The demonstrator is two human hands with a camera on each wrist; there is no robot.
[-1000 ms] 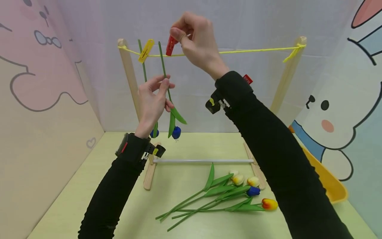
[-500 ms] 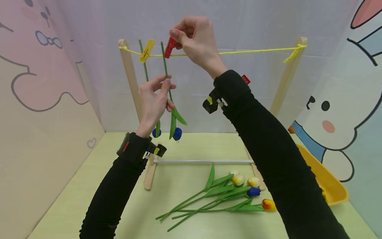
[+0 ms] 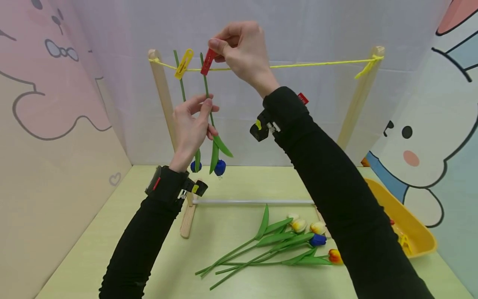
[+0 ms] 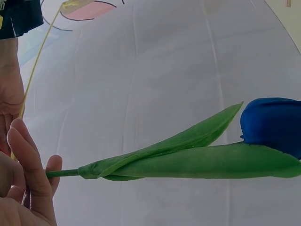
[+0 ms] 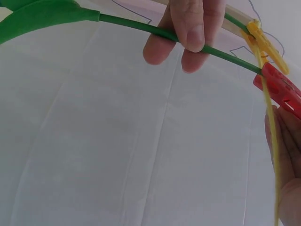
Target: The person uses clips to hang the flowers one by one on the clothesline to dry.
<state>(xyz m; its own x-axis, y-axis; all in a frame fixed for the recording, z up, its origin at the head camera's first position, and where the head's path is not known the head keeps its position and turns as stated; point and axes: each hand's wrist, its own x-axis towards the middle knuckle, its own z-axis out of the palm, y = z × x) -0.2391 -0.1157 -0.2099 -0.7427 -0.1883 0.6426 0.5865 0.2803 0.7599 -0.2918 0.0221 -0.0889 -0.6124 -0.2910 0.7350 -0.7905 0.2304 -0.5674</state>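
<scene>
My left hand (image 3: 192, 124) pinches the green stem of a blue artificial tulip (image 3: 220, 167), which hangs bloom down beside the yellow line (image 3: 298, 65). Up at the line, my right hand (image 3: 242, 54) holds a red clothespin (image 3: 207, 62) between thumb and fingers. In the right wrist view, the red clothespin (image 5: 281, 89) straddles the stem where it meets the line; whether it grips both is hard to tell. Left of it, a yellow clothespin (image 3: 184, 64) fastens a second blue tulip (image 3: 196, 166) to the line, its bloom partly behind my left wrist.
Wooden posts (image 3: 360, 97) hold the line, with a white rod (image 3: 254, 202) low between them. Several tulips (image 3: 276, 245), white-yellow, blue and orange, lie on the table. At the right, a yellow bin (image 3: 422, 236) with clothespins in it is partly behind my right arm.
My right hand has moved slightly left and down, bringing the red clothespin from beside the tulip stem onto it at the line. My left hand has stayed nearly still.
</scene>
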